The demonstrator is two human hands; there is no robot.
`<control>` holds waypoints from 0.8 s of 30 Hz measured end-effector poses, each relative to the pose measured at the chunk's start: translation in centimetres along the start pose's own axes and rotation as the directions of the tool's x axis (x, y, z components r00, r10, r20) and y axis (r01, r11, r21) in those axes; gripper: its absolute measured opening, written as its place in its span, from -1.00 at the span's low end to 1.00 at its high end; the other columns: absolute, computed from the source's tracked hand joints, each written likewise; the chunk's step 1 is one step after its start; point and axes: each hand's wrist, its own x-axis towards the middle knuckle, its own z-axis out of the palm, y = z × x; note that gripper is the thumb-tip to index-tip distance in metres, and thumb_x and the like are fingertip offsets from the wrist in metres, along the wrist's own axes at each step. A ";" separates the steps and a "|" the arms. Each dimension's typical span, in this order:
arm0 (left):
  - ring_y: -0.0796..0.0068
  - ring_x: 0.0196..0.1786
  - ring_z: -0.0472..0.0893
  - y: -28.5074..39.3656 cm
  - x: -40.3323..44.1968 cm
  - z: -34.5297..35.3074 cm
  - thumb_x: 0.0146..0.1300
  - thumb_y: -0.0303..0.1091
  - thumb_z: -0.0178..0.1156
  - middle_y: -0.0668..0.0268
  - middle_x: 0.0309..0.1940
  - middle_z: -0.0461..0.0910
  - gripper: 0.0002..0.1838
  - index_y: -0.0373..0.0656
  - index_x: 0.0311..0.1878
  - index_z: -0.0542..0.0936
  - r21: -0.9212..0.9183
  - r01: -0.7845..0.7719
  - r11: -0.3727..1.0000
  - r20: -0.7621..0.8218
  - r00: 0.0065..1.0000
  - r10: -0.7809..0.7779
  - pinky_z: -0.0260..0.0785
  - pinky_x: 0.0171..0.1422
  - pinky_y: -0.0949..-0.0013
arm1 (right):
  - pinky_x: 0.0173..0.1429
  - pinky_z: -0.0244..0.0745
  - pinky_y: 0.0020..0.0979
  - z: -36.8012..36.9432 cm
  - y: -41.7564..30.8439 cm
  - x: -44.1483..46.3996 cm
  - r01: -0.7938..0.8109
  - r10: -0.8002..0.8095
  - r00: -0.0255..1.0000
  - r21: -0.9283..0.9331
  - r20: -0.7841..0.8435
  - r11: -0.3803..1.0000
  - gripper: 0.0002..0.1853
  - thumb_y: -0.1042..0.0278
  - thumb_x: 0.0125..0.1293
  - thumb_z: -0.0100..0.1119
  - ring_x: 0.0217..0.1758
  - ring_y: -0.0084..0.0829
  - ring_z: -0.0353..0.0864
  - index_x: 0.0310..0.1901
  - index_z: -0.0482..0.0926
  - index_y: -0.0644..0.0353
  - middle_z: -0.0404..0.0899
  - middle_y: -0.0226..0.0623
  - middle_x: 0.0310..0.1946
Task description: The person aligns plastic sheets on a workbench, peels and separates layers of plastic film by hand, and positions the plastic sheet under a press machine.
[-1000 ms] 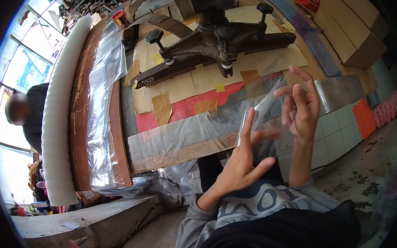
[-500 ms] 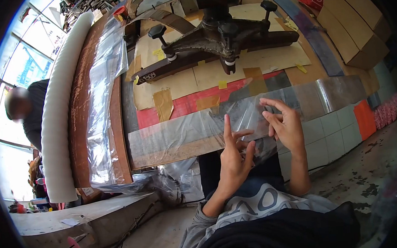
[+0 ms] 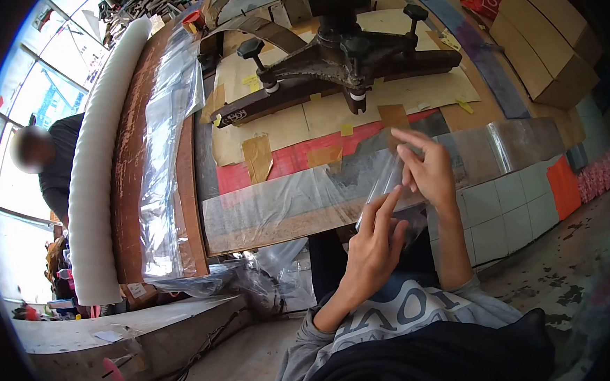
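A thin piece of clear plastic film (image 3: 383, 183) hangs between my two hands, in front of the bench's near edge. My left hand (image 3: 375, 247) is below and to the left, fingers bent together on the film's lower part. Higher up on the right, my right hand (image 3: 429, 172) pinches the film between thumb and fingers, its index finger extended. Reflections hide the film's exact outline. Beneath it, a clear plastic sheet (image 3: 278, 209) covers the bench's front edge, over red and grey strips held by brown tape (image 3: 258, 158).
A black metal clamp frame with knobs (image 3: 339, 66) stands over the board ahead. To the left lie a white foam roll (image 3: 98, 182) and folded plastic (image 3: 162, 192); a person (image 3: 59, 160) is beyond. Cardboard boxes (image 3: 537, 43) stand right, above an orange sheet (image 3: 563, 187).
My left hand's raised index finger has bent down onto the film, and that hand has shifted slightly right and lower. My right hand has moved slightly up and left. The view has turned a little.
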 end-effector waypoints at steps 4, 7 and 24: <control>0.40 -0.19 0.71 -0.6 -0.6 0.3 0.24 -0.59 0.21 0.10 0.09 0.46 -0.37 -0.23 0.38 0.27 0.004 0.095 0.995 0.029 0.995 -0.095 0.62 -0.20 0.38 | -0.66 0.37 -0.55 -0.3 -0.3 -1.0 -0.069 0.070 0.998 -0.144 0.001 0.987 -0.71 0.55 0.36 0.05 -0.66 -0.60 0.55 0.08 0.54 0.44 0.57 -0.24 0.08; 0.40 -0.21 0.70 -0.4 -0.4 0.2 0.22 -0.59 0.23 0.10 0.09 0.46 -0.34 -0.20 0.39 0.27 -0.045 0.093 0.995 -0.019 0.995 -0.094 0.62 -0.21 0.38 | -0.65 0.37 -0.54 0.0 -0.2 -0.5 -0.025 0.024 1.000 -0.142 -0.012 0.990 -0.72 0.56 0.35 0.05 -0.67 -0.57 0.55 0.06 0.54 0.45 0.59 -0.22 0.07; 0.48 -0.28 0.64 -1.6 1.8 -1.7 0.20 -0.52 0.29 0.11 0.11 0.53 -0.55 -0.27 0.18 0.53 0.100 0.143 0.985 -0.261 0.959 -0.113 0.53 -0.32 0.44 | -0.63 0.41 -0.48 2.3 0.6 4.3 -0.017 -0.001 0.998 -0.253 -0.070 0.967 -0.71 0.49 0.35 0.12 -0.66 -0.51 0.59 0.05 0.56 0.45 0.58 -0.21 0.12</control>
